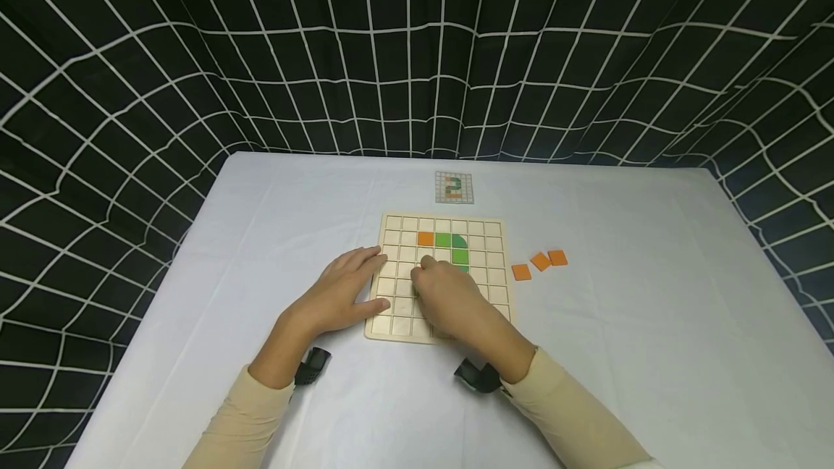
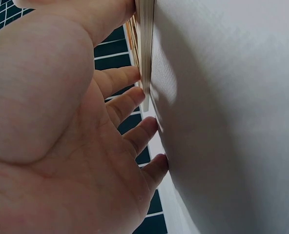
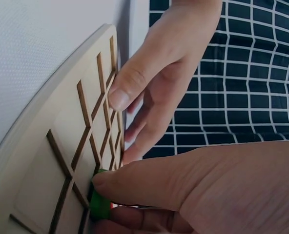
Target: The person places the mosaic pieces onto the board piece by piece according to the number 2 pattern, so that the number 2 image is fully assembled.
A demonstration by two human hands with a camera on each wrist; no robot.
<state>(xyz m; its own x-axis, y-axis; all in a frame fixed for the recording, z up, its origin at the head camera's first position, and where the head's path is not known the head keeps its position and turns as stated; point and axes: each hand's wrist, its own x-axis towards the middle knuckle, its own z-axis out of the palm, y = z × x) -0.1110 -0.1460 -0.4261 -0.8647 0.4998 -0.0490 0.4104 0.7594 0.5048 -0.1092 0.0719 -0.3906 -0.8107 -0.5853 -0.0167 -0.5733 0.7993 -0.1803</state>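
Observation:
A square wooden grid board lies on the white cloth. My left hand rests at its left edge, fingers spread and thumb on the surface; in the left wrist view the fingertips reach the board's side and the cloth. My right hand is over the middle of the board, thumb and fingers pinching a green tile close against the grid. Beyond it sit an orange tile, a green square tile, a dark green rounded tile and another green square. A teal piece is partly hidden by the right hand.
Three loose orange tiles lie on the cloth to the right of the board. Behind the board is a small pattern card with a coloured figure on a grid. A black curtain with white grid lines surrounds the table.

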